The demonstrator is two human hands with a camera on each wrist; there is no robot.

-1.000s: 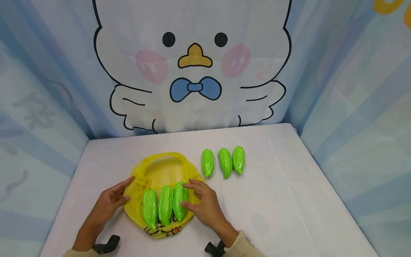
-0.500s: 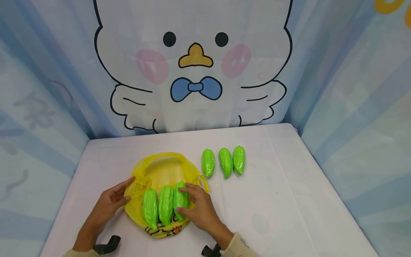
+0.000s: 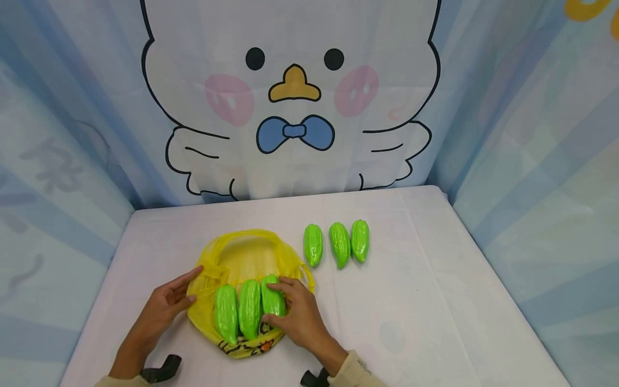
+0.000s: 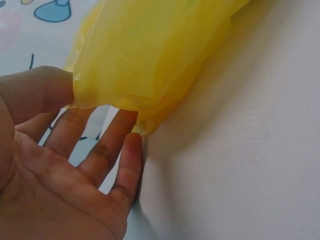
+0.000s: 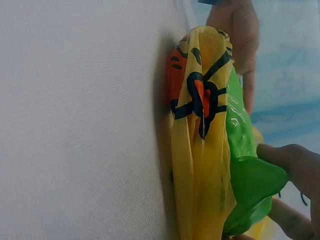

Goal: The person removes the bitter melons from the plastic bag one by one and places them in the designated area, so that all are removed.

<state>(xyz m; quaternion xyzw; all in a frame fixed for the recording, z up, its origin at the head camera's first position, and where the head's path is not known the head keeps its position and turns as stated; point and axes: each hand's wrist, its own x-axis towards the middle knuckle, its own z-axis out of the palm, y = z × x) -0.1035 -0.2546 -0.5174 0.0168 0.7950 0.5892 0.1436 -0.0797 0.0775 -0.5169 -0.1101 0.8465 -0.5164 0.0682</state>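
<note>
The left hand (image 3: 166,301), fingers spread, touches the bag (image 3: 246,255) on its left. The right hand (image 3: 300,314) pinches the right fruit (image 3: 273,303) inside.

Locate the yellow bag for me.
In the head view, the yellow bag lies left of centre on the white table, between the left hand and the right hand.

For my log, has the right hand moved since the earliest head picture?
Yes: the right hand moved slightly left and down in that view, against the blue bow tie.
</note>
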